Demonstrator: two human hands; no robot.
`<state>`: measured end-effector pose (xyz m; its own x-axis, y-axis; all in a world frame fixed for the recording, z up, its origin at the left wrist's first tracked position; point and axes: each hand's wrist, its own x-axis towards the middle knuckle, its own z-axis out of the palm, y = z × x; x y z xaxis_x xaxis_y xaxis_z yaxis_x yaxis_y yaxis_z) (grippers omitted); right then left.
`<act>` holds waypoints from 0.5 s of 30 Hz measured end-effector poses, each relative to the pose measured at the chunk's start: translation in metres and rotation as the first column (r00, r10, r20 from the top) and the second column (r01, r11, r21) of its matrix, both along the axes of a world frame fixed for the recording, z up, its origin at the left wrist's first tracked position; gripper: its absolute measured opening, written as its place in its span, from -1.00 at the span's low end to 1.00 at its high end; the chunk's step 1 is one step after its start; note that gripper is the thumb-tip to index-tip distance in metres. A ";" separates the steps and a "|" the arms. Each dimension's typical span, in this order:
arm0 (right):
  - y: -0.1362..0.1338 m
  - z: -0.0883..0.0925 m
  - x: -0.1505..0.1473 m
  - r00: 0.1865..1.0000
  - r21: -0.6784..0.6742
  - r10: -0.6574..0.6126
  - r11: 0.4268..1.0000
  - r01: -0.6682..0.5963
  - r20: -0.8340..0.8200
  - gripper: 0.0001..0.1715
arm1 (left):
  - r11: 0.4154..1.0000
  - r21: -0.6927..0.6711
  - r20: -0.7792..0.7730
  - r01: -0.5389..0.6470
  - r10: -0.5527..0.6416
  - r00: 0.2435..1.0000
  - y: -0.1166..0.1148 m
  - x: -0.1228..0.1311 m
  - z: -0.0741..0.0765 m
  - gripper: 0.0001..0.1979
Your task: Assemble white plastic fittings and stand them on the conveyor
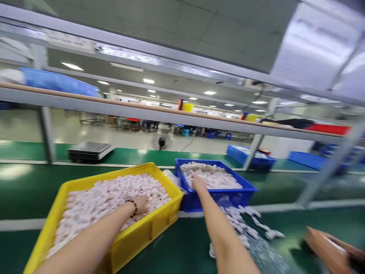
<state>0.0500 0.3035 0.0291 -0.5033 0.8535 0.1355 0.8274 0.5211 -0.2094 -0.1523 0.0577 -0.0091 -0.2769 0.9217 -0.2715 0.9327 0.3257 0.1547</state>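
My left hand [140, 204], with a dark beaded bracelet at the wrist, reaches into a large yellow bin [145, 231] filled with small white pieces [99, 201]. Its fingers are blurred and partly sunk among the pieces, so their grip does not show. Farther right, my right hand [197, 182] reaches over the near rim of a blue bin [219, 198]. That bin also holds small whitish pieces [219, 176]. The fingertips of this hand are hidden against them. What kind of pieces these are, I cannot make out.
Loose white pieces [236, 224] and a clear plastic bag [265, 255] lie on the green table [176, 247] by my right forearm. Another person's hands [327, 247] hold something whitish at the right edge. A scale [91, 150] stands behind; a shelf rail [159, 114] crosses above.
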 end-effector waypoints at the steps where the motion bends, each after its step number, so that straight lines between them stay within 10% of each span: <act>1: 0.000 -0.002 -0.001 1.000 0.000 -0.016 1.000 0.016 -0.007 -0.71 | 1.000 0.003 0.008 0.012 -0.012 1.000 0.000 -0.001 -0.003 -0.60; 15: -0.054 0.021 0.001 0.954 0.119 0.148 0.986 -0.120 -0.262 -0.60 | 0.998 0.047 0.078 0.041 -0.045 0.996 0.001 -0.004 -0.017 -0.75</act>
